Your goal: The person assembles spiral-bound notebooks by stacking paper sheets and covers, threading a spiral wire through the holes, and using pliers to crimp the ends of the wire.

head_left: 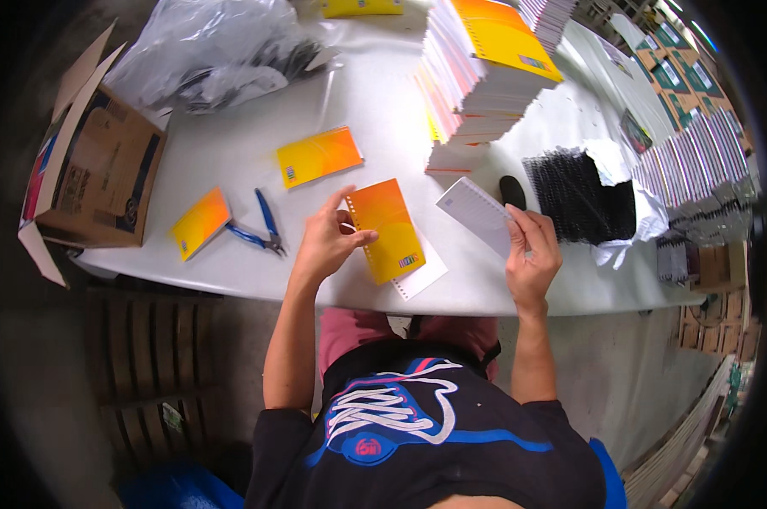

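My left hand [328,242] pinches the left edge of a yellow-orange notebook cover [387,233], which has punched holes along that side. Partly under it lies a white punched sheet [426,273]. In my right hand [533,254], between thumb and fingers, is a white lined sheet [476,212], tilted and apart from the cover. Blue-handled pliers [264,229] rest on the table left of my left hand. Beside them lies a small yellow-orange notebook [201,222], and another notebook [320,157] is farther back.
A tall stack of notebooks [485,85] stands at the back. Black spiral binding coils [580,197] lie at right, near a dark oval object [511,192] and stacked bound books [697,165]. An opened cardboard box [103,174] and clear plastic bags [214,51] occupy the left side.
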Tool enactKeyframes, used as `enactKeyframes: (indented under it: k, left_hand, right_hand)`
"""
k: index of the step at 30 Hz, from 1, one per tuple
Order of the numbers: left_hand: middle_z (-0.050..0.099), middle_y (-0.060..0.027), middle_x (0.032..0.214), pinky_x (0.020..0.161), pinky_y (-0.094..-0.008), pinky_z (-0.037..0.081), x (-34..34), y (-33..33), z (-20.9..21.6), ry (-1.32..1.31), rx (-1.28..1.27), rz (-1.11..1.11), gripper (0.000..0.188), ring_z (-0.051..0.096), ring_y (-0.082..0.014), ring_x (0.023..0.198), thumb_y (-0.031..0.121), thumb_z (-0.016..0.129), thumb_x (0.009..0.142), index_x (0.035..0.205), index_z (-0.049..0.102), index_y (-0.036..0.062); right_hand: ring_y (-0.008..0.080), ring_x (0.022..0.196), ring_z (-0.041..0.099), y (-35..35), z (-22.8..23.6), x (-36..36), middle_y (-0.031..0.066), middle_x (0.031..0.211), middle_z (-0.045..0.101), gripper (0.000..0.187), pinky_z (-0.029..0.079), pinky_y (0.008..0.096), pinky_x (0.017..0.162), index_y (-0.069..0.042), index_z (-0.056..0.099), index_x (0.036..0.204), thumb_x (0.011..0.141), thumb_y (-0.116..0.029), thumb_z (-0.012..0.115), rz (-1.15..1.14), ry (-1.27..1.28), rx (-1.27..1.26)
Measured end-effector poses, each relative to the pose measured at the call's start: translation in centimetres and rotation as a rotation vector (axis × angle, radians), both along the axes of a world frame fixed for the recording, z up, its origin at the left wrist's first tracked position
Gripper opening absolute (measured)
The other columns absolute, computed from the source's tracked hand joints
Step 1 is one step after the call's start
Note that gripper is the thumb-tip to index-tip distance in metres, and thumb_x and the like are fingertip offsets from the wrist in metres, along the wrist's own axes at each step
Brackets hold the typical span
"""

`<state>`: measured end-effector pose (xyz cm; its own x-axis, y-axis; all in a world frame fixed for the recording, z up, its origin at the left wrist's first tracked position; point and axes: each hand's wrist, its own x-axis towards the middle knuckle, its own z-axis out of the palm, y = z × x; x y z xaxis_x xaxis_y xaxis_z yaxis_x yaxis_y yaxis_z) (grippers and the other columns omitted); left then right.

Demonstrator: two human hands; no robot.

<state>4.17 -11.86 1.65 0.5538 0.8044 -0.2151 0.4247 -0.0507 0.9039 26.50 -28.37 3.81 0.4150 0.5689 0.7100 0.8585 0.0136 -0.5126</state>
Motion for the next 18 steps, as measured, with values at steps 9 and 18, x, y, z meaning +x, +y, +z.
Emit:
enactKeyframes:
  k: [9,18]
  left_hand:
    - [0.062,-0.002,0.079,0.07,-0.0316,0.046,-0.9,-2.6,6.6,-0.047,0.873,-0.218,0.037,0.058,-0.0169,0.072,0.003,0.066,0.077,0.112,0.067,0.0149]
    - [0.056,0.0001,0.108,0.093,-0.0431,0.029,4.8,-3.3,0.2,-0.047,1.269,-0.117,0.025,0.048,-0.0204,0.111,0.029,0.078,0.062,0.086,0.072,0.0227]
  right_hand:
    - [0.0107,0.076,0.061,3.9,-1.3,-0.1,0.0055,0.085,0.066,0.02,0.05,0.0247,0.07,-0.001,0.067,0.1,0.08,-0.002,0.069,0.274,0.595,-0.202]
    - [0.0087,0.078,0.063,5.4,-1.5,-1.3,0.0038,0.082,0.068,0.011,0.05,0.0225,0.071,-0.001,0.069,0.088,0.078,0.0,0.071,0.555,0.935,-0.316]
